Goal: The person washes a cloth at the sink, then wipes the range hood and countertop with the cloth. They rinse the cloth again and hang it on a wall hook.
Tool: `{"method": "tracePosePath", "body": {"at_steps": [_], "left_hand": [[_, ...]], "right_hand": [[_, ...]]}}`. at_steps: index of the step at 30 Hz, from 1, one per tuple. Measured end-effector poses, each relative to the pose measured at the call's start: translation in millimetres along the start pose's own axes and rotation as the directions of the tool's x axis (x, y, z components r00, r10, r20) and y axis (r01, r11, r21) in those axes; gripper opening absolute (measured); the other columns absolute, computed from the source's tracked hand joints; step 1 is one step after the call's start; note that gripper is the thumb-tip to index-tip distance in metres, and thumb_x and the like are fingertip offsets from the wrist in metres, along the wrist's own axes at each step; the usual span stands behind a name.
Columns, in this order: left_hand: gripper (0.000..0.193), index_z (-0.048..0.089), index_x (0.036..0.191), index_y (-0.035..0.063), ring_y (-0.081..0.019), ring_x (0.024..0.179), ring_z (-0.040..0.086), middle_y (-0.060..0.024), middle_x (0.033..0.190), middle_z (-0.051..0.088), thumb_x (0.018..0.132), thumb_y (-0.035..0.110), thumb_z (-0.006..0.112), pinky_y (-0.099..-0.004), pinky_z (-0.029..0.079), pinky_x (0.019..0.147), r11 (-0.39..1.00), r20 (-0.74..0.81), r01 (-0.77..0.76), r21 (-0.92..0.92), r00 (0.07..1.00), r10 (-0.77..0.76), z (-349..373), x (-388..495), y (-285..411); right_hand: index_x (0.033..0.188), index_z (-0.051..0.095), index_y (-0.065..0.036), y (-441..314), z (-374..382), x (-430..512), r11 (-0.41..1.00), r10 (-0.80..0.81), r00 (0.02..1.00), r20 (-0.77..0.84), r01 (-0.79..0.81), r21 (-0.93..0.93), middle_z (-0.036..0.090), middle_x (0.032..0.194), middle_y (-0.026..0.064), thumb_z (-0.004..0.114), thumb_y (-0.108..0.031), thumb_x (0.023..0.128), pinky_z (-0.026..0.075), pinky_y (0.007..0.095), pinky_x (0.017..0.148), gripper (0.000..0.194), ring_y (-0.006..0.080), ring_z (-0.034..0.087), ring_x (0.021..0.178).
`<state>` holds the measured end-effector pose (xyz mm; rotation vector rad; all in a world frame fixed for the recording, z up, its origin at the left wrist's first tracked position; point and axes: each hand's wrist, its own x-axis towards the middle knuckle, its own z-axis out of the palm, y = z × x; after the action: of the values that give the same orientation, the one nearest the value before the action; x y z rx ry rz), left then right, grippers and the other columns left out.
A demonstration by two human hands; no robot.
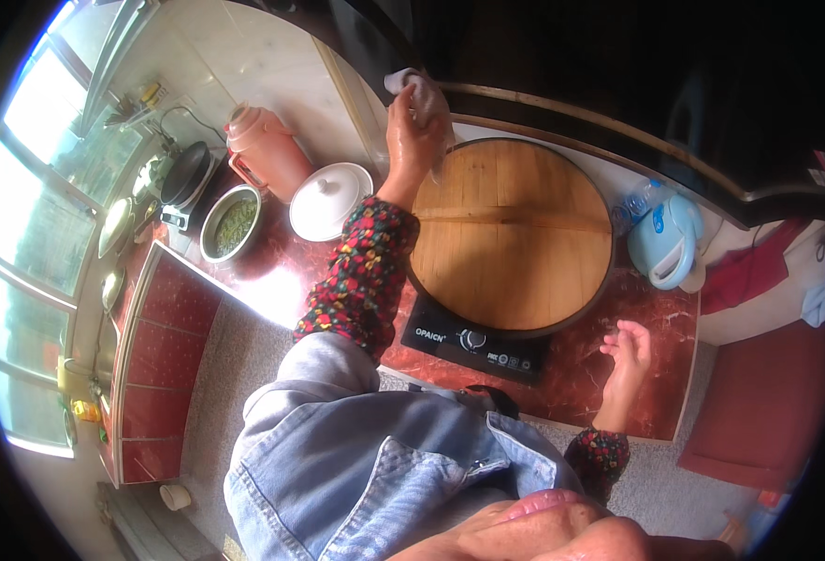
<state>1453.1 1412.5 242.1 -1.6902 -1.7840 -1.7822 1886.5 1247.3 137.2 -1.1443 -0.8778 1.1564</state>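
Note:
My left hand [412, 140] reaches up past the wok, its fingers closed on a pale crumpled cloth [426, 98] beside the edge of a large dark glossy panel [560, 56]; whether the cloth touches that edge is hard to tell. Below stands a wok with a round wooden lid [511, 259] on it, over a black induction cooker [475, 347]. Over the red marbled countertop [637, 414], right of the cooker, my right hand [626, 357] is raised with its fingers apart and slightly bent, holding nothing.
Left of the wok are a white lid [328, 203], a pink thermos jug [269, 151], a bowl of greens in liquid [230, 224] and a black pan [186, 174]. At the right stand a light-blue appliance [665, 242] and a clear plastic bottle [637, 203]. Windows line the left side.

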Motion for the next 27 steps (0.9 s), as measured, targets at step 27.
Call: {"method": "tracePosePath", "body": {"at_steps": [27], "left_hand": [[0.035,0.045,0.11,0.007,-0.0492,0.079,0.062,-0.0261,0.121,0.051,0.079,-0.004,0.057,-0.0557,0.052,0.062,0.913,0.298,-0.289,0.288,0.933,0.201,31,22,-12]], "right_hand": [[0.105,0.062,-0.002,10,25,29,0.985,0.082,0.996,0.025,-0.077,-0.157,0.065,0.103,0.0072,0.057,-0.004,0.097,0.052,0.025,0.067,0.009,0.0123,0.062,0.076]]}}
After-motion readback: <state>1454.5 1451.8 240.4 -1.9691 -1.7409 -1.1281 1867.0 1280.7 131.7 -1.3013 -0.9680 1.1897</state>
